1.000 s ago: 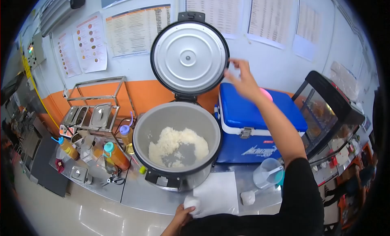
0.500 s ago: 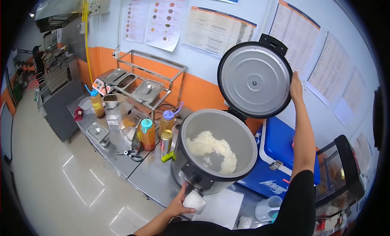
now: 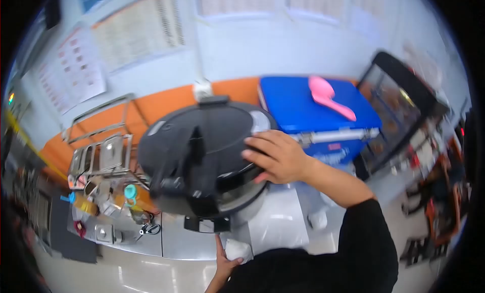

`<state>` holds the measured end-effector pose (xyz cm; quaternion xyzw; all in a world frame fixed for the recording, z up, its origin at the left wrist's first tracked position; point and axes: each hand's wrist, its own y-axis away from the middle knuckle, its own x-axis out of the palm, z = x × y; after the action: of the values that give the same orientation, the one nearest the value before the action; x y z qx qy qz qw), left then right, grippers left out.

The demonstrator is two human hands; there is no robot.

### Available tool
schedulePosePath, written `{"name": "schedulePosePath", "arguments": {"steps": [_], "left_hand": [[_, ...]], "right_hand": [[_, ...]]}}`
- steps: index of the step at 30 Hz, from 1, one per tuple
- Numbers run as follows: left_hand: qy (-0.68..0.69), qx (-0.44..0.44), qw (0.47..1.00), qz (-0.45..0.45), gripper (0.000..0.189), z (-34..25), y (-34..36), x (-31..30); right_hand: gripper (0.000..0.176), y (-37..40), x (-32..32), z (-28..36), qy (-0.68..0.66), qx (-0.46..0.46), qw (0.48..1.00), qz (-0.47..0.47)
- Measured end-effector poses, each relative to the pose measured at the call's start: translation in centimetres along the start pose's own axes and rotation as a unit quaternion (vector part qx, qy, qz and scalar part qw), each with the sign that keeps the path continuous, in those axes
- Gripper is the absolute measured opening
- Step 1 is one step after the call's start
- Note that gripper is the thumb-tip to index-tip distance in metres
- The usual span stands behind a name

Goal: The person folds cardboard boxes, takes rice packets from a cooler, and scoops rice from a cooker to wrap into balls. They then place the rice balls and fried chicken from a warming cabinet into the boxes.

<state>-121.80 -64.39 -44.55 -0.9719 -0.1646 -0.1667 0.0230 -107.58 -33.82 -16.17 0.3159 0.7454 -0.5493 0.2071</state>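
The large rice cooker [image 3: 252, 212] stands in front of me with its black lid [image 3: 212, 131] lowered over the pot. A gap seems to show under the lid's near right rim, though blur makes this hard to judge. My right hand [image 3: 278, 156] grips the lid's right edge, fingers on top and thumb below. Low beside the cooker's front, my left hand [image 3: 225, 262] holds a small white bundle [image 3: 238, 250], its thumb and finger around it. What the bundle contains cannot be made out. The rice inside the pot is hidden by the lid.
Right of the cooker sits a blue cooler box [image 3: 283, 103] with a pink rice scoop [image 3: 326, 97] on it. A white sheet [image 3: 278, 220] and another white bundle [image 3: 318, 220] lie on the counter. Leftward are sauce bottles [image 3: 139, 197], scissors [image 3: 149, 230] and a metal rack [image 3: 101, 116].
My right hand has swung the lid down from upright over the pot, covering the rice. The view has turned right, showing the pink scoop. The white bundle stays in my left hand.
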Motion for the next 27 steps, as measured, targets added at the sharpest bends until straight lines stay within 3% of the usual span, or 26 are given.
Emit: {"name": "schedulePosePath", "arguments": {"steps": [2, 5, 9, 10, 12, 14, 16, 17, 19, 22, 27], "left_hand": [[-0.216, 0.059, 0.974, 0.031, 0.132, 0.6, -0.1, -0.4], [0.028, -0.185, 0.982, 0.008, 0.119, -2.4, 0.5, 2.8], [0.141, -0.24, 0.96, 0.043, 0.102, 3.0, 0.5, 1.3], [0.161, -0.264, 0.949, 0.057, 0.091, 3.4, 0.2, 1.3], [0.193, -0.284, 0.938, 0.05, 0.085, 3.3, -0.6, 2.7], [0.21, -0.289, 0.932, 0.057, 0.08, 3.2, -1.4, 3.6], [0.192, -0.301, 0.932, 0.064, 0.081, 4.2, -1.5, 2.8], [0.184, -0.304, 0.933, 0.064, 0.082, 4.8, -1.6, 2.9], [0.184, -0.317, 0.927, 0.077, 0.081, 4.9, -1.5, 3.3], [0.159, -0.339, 0.918, 0.128, 0.081, 6.0, -1.9, 4.6], [0.139, -0.361, 0.911, 0.142, 0.078, 7.1, -1.9, 9.0]], "right_hand": [[0.054, 2.0, 1.0, 1.6, -0.001, -0.003, 1.0, 0.005], [0.058, 6.7, 3.8, 5.1, -0.115, 0.082, 0.989, 0.043], [0.066, 7.7, 4.6, 9.3, -0.156, 0.223, 0.961, 0.039], [0.069, 7.5, 4.5, 10.4, -0.142, 0.258, 0.955, 0.041], [0.075, 7.8, 2.9, 12.2, -0.134, 0.316, 0.938, 0.048], [0.074, 12.6, 2.7, 14.7, -0.179, 0.405, 0.895, 0.044], [0.072, 21.0, 3.6, 17.7, -0.093, 0.519, 0.849, -0.011], [0.074, 23.7, 3.0, 18.3, 0.05, 0.581, 0.811, 0.043], [0.086, 29.7, 1.8, 20.2, 0.169, 0.721, 0.664, 0.102], [0.1, 34.0, 1.0, 20.7, 0.039, 0.837, 0.54, 0.077], [0.093, 35.4, 2.2, 19.2, -0.026, 0.872, 0.455, 0.18]]}}
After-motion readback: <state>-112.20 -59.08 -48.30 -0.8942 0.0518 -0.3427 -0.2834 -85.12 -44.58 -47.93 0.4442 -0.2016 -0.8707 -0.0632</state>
